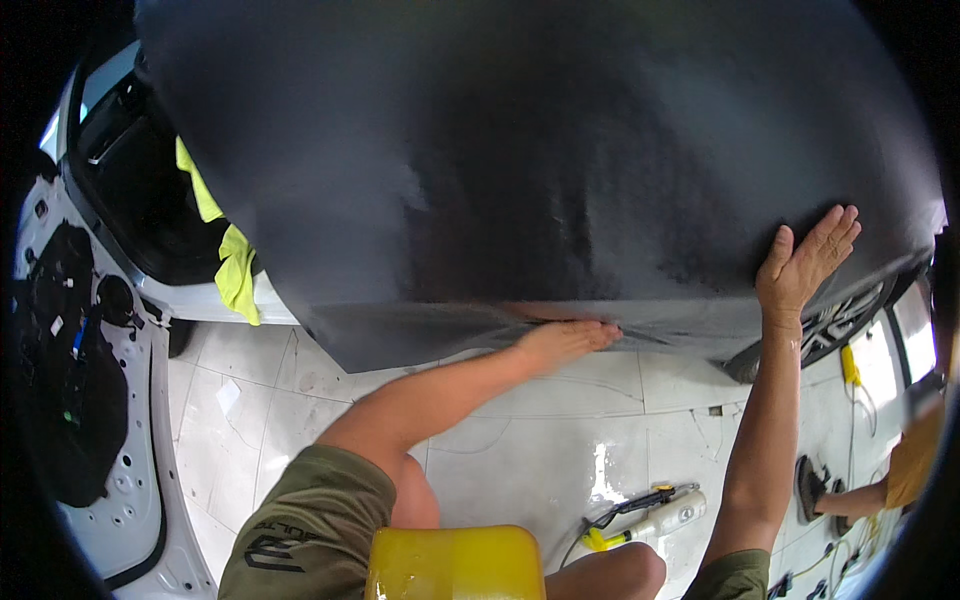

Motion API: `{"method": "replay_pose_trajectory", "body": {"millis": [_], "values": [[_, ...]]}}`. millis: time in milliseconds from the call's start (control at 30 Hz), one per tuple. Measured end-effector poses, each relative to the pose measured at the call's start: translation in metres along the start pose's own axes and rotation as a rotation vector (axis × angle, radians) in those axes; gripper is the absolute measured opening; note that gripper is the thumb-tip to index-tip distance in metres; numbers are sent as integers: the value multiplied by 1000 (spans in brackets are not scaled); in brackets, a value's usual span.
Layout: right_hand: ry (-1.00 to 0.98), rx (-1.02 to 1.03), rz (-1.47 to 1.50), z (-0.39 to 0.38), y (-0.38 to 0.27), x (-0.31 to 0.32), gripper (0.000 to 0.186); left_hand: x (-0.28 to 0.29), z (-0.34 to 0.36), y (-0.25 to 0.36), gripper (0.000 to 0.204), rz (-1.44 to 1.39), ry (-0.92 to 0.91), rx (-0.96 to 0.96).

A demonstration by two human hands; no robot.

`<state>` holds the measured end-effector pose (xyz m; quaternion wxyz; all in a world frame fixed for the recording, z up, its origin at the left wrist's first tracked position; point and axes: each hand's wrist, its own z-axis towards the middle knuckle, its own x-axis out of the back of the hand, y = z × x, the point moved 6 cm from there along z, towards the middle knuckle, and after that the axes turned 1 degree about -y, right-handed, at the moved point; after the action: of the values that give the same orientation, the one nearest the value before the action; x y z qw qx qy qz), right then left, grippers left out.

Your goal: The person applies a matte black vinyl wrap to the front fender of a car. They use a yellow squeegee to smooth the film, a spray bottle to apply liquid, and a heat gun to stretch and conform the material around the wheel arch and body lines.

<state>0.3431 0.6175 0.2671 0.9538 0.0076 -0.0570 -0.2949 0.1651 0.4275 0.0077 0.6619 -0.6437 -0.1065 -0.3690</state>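
Note:
A large sheet of dark grey film [520, 170] covers a car's panel across the upper part of the head view, with a creased lower band along the panel's edge. My left hand [570, 340] lies with fingers outstretched on that band, near some wrinkles in the film. My right hand [805, 265] rests open on the film farther right, above a wheel [830, 330], fingers stretched upward and thumb apart. Neither hand appears to grip anything. Yellow-green cloths [238, 270] hang at the film's left edge by the car's window opening.
An opened car door with its inner trim exposed [140, 420] stands at left. On the tiled floor [500, 435] lies a spray bottle [670, 520] with a hose. A yellow plastic container [455, 565] is directly below me. Another person's leg [855, 500] and cables are at right.

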Motion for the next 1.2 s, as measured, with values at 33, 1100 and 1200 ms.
{"method": "replay_pose_trajectory", "body": {"millis": [33,1100,1200], "values": [[6,63,-18,17,-17,-2,79,2,1,-3,61,-31,-5,1],[-159,354,300,23,-371,3,103,-5,22,31,55,-75,144,662],[-475,415,401,-9,-449,6,94,30,19,31,62,-1073,432,454]]}}
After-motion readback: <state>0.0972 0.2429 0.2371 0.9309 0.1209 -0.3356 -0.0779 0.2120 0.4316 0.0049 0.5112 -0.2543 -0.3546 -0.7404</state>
